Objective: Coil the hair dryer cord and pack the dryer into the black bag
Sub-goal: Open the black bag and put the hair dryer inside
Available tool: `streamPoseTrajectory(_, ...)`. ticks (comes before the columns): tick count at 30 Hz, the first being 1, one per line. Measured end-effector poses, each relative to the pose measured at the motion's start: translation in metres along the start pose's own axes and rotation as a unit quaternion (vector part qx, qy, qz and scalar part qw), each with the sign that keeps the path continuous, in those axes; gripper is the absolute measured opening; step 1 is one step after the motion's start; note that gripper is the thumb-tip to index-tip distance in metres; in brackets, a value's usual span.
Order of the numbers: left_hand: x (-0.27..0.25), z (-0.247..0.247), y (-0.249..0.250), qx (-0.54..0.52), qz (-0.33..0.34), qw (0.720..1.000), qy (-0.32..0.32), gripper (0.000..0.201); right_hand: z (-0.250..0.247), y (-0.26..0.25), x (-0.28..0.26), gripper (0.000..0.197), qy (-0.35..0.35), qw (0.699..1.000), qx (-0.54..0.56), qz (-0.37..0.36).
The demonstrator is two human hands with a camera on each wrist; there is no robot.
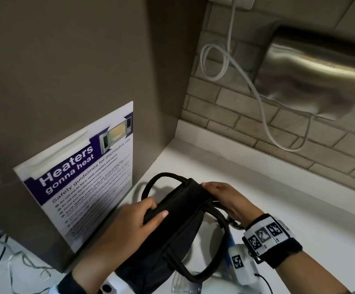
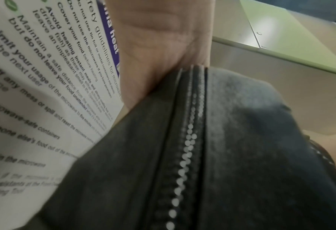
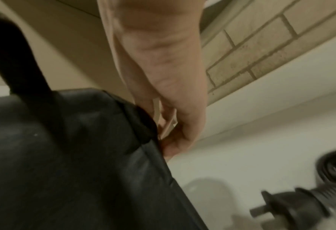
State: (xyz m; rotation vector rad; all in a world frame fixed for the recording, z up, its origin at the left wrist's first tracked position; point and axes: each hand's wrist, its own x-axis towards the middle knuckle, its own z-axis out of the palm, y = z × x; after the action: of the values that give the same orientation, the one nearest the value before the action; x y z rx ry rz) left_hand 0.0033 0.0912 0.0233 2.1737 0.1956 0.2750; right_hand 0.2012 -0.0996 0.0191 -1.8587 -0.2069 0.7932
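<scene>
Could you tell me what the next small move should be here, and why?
Probably draw the zip open: the black fabric bag looks zipped shut, the left hand grips its near end, the right hand pinches its far end, and a black plug lies outside on the white counter.

We see a dim indoor scene in the head view, with the brightest area on the white counter [image 1: 257, 187], which looks evenly lit from above. The bag [image 1: 180, 211] throws a soft grey shadow toward the wall behind it. A metal hand dryer [image 1: 312, 75] shows streaky glare and is smeared by blur. Straight lines bend near the edges, as with a very wide lens. The poster [image 1: 83, 177] reads sharply at its headline, softer in small print. In the left wrist view, the zipper [image 2: 184, 155] glints as pale dots, and close fabric is blurred. The right wrist view is blurred throughout, worst at the dark plug [image 3: 300, 202].
</scene>
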Motion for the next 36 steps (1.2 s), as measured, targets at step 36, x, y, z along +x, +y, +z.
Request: streamPoseTrajectory(36,0.023,0.028,0.014,-0.045,-0.060,0.984,0.161,0.012,0.067,-0.034,-0.068,0.014,0.054,0.875,-0.269,-0.398)
